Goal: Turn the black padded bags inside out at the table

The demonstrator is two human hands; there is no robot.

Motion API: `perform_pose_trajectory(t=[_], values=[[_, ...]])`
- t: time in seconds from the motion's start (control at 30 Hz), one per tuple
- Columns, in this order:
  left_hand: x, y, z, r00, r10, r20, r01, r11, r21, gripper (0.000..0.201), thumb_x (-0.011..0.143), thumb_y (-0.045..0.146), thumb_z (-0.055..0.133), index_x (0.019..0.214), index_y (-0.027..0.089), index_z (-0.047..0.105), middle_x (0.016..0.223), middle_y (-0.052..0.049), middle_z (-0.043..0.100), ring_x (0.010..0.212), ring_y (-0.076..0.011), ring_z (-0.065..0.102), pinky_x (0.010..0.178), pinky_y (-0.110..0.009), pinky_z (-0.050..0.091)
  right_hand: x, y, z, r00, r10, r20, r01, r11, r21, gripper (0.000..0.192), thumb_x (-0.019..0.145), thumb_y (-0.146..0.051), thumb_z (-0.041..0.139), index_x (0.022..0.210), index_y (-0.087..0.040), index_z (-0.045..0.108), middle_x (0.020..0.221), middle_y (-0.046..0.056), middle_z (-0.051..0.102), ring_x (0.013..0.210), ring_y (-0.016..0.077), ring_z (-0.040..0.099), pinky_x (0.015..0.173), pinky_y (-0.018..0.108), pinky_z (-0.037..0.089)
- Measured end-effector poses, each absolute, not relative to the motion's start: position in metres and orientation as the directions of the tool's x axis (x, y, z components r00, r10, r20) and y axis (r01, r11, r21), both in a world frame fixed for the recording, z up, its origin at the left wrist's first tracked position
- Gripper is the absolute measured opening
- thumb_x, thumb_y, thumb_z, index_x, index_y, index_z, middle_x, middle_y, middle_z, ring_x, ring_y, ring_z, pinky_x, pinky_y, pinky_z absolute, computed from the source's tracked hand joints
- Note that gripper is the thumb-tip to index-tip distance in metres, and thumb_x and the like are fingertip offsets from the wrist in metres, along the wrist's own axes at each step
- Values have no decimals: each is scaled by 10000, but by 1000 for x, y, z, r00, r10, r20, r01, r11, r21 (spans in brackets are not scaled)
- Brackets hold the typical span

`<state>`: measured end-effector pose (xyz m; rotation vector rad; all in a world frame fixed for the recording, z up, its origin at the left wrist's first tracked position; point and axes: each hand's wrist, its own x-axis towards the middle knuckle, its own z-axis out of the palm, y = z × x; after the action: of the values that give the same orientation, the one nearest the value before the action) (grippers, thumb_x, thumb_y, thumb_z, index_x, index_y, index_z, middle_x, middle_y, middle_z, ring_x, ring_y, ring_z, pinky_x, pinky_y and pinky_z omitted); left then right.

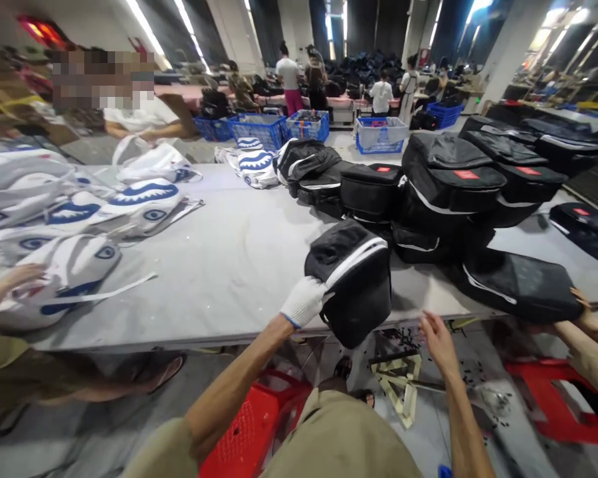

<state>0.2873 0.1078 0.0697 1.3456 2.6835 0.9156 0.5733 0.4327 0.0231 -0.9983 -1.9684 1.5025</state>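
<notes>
My left hand (305, 302), in a white knit glove with a blue cuff edge, is closed on the left side of a black bag (361, 295) with a white zipper. The bag is tilted at the table's front edge, its lower part overhanging. My bare right hand (437, 340) hangs to the right of the bag, touching nothing, its fingers loosely bent and apart. Behind the held bag stand more black bags with red labels, among them a small black bag (373, 189) and a larger black bag (451, 176).
White backpacks with blue patterns (149, 202) lie on the white table (229, 265) at left, where another person's hand (27, 275) rests. At right, another person's hands touch a black bag (523, 282). Red stools (252, 425) stand below. Blue crates (379, 136) and people are beyond.
</notes>
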Motion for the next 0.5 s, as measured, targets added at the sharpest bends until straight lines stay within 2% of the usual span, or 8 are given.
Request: perform_pose_trajectory(t=[0.07,0.17,0.23,0.27,0.33,0.4,0.5], values=[[285,140,85,-497,828,259,841,386,379,221,1044,286,627,989,177,812,997,-211,775,1040,-379,720,1097,-581,538,558,444,65,-605,788,110,208,290,-934,759,918,-784,686,1410,-209,745,1438,217,790,1361,391,753,1212,598,580],[282,177,96,-380,883,274,912,307,273,269,1017,172,599,1176,146,814,1087,-220,801,1091,-381,741,1080,-579,541,543,456,119,-567,741,360,210,553,-806,801,1004,-758,640,1580,-201,653,1643,216,652,1544,371,605,1324,614,458],[279,193,95,-373,881,291,908,283,308,369,1009,153,600,1322,149,796,1244,-224,817,1163,-390,752,1103,-587,541,532,460,141,-609,644,463,234,704,-671,854,996,-753,673,1653,-214,590,1722,207,574,1607,376,522,1355,620,407],[277,198,92,-389,869,306,892,273,360,424,1002,142,600,1384,156,783,1346,-223,806,1222,-397,750,1131,-595,537,525,460,147,-646,601,471,250,750,-613,882,985,-746,693,1678,-216,563,1726,205,568,1599,383,520,1345,618,414],[275,205,84,-442,826,350,838,240,491,520,989,107,574,1474,161,756,1511,-211,756,1353,-399,721,1206,-593,523,509,459,151,-695,573,434,307,782,-542,869,991,-717,701,1689,-224,544,1654,199,634,1495,391,598,1267,596,482],[277,207,75,-506,758,411,782,203,589,566,1005,108,550,1547,135,714,1586,-219,712,1443,-390,680,1269,-577,502,490,454,149,-680,604,415,386,777,-497,749,1027,-681,664,1619,-225,597,1498,185,730,1338,381,672,1167,552,530],[288,203,66,-580,643,500,766,221,604,585,1062,248,627,1629,103,639,1583,-250,698,1458,-410,655,1288,-586,491,462,445,146,-640,626,445,473,778,-414,593,1066,-661,617,1451,-214,681,1284,167,777,1198,368,685,1067,496,535]])
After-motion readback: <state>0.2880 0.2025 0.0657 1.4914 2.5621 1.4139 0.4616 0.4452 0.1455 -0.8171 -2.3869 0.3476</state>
